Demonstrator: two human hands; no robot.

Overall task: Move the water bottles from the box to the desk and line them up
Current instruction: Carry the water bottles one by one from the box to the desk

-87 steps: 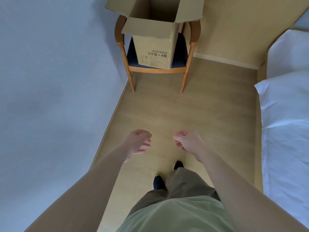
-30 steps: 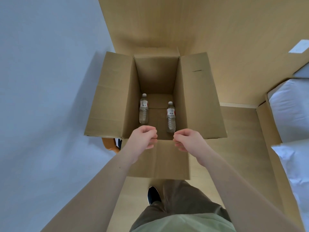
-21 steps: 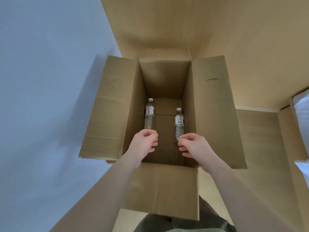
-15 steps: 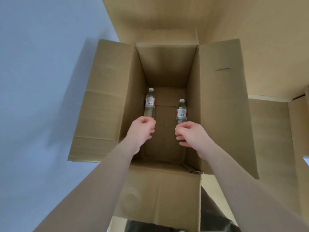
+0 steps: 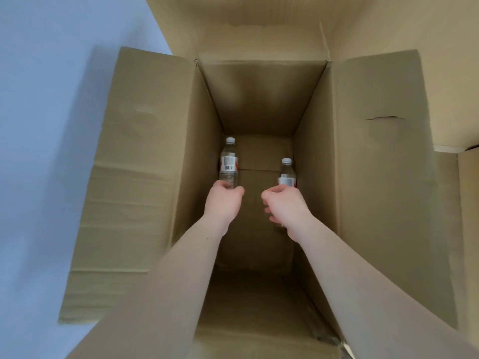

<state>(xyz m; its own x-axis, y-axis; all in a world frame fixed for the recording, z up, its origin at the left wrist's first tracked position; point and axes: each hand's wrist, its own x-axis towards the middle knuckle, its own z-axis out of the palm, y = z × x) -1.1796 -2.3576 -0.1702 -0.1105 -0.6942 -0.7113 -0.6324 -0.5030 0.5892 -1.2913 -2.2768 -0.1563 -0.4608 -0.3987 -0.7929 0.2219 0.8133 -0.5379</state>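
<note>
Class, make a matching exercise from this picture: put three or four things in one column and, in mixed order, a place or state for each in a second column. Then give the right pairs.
Things
1. left bottle
2. right bottle
3. box
4. right flap

Places or states
A. open at the top, flaps folded out
B. by the left wall inside, left hand at its base
C. marked by a short dark tear
D. by the right wall inside, right hand at its label

Pairs: 1-B, 2-D, 3-A, 4-C

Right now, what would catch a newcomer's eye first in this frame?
The tall open cardboard box fills the view, flaps spread wide. Deep inside stand two clear water bottles, the left bottle and the right bottle. The left hand grips the left bottle's base; the right hand curls at the right bottle.
</note>
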